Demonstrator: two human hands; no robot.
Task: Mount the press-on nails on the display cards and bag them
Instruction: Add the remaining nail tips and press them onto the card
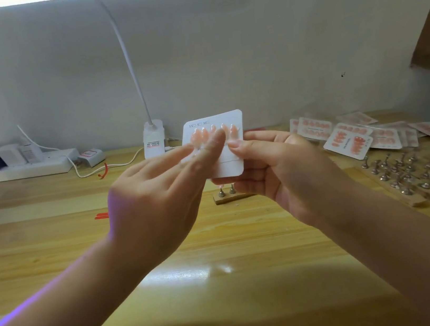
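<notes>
A white display card (232,164) is held upright above the wooden desk, with a row of several peach-pink press-on nails (205,134) along its upper part. My right hand (273,171) grips the card from its right side and from behind, thumb on the front. My left hand (157,193) reaches in from the left with straight fingers, and one fingertip presses on the card face near the nail row. The card's lower left is hidden behind my left fingers.
A pile of filled nail cards (348,138) lies at the right rear. Wooden strips with metal nail stands (415,179) sit at the right, and a small one (226,195) sits under the card. A lamp base (153,139) and power strip (29,168) stand at the back.
</notes>
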